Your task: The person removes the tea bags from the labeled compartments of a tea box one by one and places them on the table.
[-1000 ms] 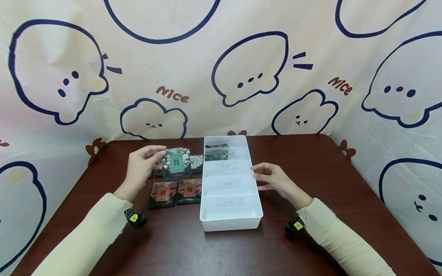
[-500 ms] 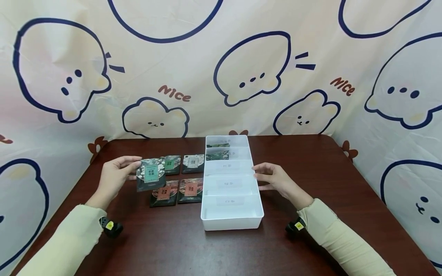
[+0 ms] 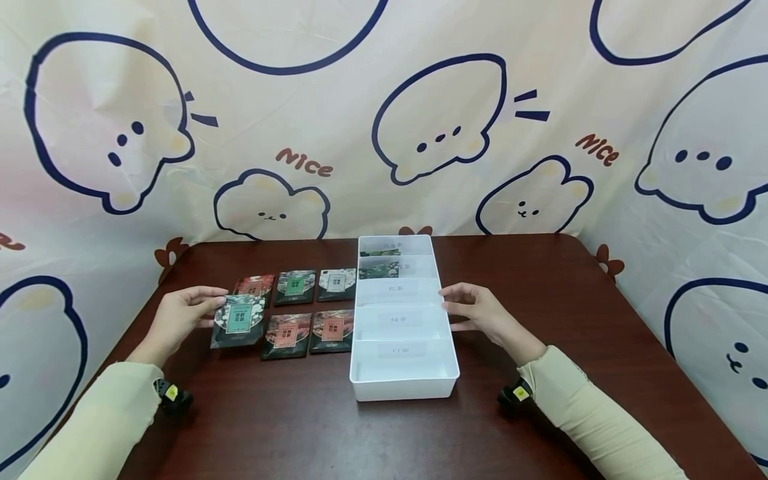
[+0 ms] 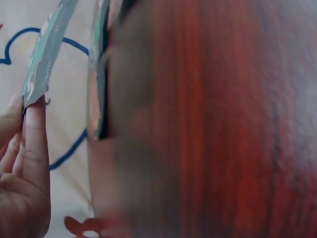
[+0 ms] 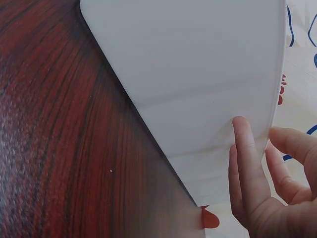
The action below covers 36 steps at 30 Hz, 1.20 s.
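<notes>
A dark red wood-grain table [image 3: 384,433] carries a white plastic divided tray [image 3: 402,390] with labelled compartments; behind hangs a cream cloth backdrop [image 3: 384,133] printed with cartoon animals. The left hand [image 3: 180,317] pinches a flat, glossy teal-labelled packet [image 3: 239,321] at the left end of the near row of packets [image 3: 309,330]. A second ago the packet was held higher, nearer the tray; it has come down and leftward. The right hand [image 3: 477,310], fingers relaxed and holding nothing, rests against the tray's right wall.
</notes>
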Motion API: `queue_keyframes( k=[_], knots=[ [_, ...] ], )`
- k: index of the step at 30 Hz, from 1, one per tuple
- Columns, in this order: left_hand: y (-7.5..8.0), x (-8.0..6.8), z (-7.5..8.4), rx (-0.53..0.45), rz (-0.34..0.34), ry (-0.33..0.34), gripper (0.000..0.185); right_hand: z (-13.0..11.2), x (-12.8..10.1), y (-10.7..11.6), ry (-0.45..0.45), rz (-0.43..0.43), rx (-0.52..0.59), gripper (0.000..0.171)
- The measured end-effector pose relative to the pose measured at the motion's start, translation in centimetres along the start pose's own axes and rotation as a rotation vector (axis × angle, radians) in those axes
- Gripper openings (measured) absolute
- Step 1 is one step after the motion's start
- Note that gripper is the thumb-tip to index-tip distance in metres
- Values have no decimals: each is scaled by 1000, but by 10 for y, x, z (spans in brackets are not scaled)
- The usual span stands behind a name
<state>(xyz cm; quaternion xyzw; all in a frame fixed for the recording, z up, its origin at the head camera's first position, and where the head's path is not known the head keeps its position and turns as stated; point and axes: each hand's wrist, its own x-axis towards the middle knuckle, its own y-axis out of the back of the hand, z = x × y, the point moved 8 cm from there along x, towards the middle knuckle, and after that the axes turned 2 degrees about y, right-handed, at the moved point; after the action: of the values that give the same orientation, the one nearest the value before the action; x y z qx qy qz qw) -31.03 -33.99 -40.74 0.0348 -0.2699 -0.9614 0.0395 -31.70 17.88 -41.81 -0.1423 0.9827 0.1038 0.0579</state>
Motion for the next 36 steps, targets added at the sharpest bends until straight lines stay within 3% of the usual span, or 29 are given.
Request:
queue_keyframes(
  k=[7, 17, 36],
  knots=[
    [-4, 2, -20, 67, -74, 48, 46, 0, 0, 0, -7, 2, 11, 41],
    [-9, 4, -39, 65, -147, 122, 40, -1, -1, 0, 4, -2, 10, 40],
    [-17, 3, -39, 111, -140, 169, 36, -3, -2, -1, 3, -2, -12, 41]
  ],
)
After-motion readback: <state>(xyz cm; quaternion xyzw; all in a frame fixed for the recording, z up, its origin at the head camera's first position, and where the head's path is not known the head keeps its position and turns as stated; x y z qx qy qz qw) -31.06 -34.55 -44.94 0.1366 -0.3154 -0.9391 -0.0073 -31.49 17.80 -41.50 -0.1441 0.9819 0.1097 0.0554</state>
